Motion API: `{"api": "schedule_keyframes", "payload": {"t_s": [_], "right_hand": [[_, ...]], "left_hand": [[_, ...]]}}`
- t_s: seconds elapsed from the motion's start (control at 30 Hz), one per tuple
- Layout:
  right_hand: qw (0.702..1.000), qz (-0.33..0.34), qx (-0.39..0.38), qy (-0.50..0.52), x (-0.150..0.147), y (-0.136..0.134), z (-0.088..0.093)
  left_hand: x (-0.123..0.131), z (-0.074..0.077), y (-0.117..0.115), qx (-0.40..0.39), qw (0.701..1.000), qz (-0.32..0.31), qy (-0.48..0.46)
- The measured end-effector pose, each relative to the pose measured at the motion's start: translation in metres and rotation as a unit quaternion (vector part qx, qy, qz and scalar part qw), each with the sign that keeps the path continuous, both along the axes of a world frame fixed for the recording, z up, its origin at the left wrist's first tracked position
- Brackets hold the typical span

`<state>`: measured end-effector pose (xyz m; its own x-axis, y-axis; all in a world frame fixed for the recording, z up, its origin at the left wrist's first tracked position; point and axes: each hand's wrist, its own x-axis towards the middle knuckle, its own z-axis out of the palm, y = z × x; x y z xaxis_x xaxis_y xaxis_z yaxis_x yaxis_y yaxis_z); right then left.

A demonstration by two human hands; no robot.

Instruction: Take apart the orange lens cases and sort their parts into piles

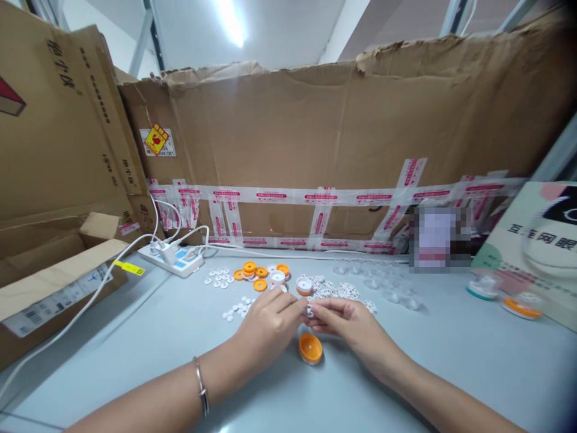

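Observation:
Near the middle of the table, my left hand (pixel 274 319) and my right hand (pixel 345 319) meet with their fingertips closed around a small white part with dark spots (pixel 309 311). Fingers hide most of it, so its exact shape cannot be made out. Just below the fingertips sits a round orange cup-like piece (pixel 311 348) with a white base. Behind my hands lie a white and orange round piece (pixel 304 285) and a heap of white discs with holes (pixel 333 291). My left wrist wears a silver bangle (pixel 202 388).
Orange rings (pixel 260 285), small white parts (pixel 219 276) and white caps (pixel 231 312) lie at the left. Clear plastic domes (pixel 392 291) spread to the right. A power strip (pixel 174 258) with cables and an opened carton (pixel 67 282) stand left; tall cardboard (pixel 279 132) walls the back.

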<state>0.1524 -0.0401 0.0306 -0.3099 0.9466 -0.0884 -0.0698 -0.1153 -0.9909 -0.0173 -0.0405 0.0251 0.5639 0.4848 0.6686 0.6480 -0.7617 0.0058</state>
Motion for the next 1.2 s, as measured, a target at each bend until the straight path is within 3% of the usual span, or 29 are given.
{"api": "schedule_keyframes", "payload": {"t_s": [0.37,0.67,0.8,0.93,1.03,1.2], "right_hand": [[0.989,-0.013,0.129,-0.068,0.002,-0.002,-0.003],[0.998,-0.016,0.056,0.014,0.001,-0.005,0.003],[0.999,-0.012,0.030,0.013,-0.001,-0.004,0.002],[0.999,-0.039,0.010,-0.025,-0.001,0.002,0.000],[0.995,-0.074,0.045,-0.054,0.006,0.011,-0.002],[0.980,-0.091,0.115,-0.137,0.022,0.025,-0.009]], "left_hand": [[-0.003,0.007,-0.007,0.004,0.998,-0.026,0.062],[-0.007,0.013,-0.008,0.094,0.991,-0.048,0.084],[-0.004,0.013,-0.009,0.036,0.997,-0.041,0.062],[-0.001,0.005,-0.003,-0.020,0.998,-0.053,-0.040],[-0.002,0.003,0.003,-0.051,0.990,-0.043,-0.121],[-0.007,0.009,0.004,-0.140,0.979,-0.023,-0.147]]}}
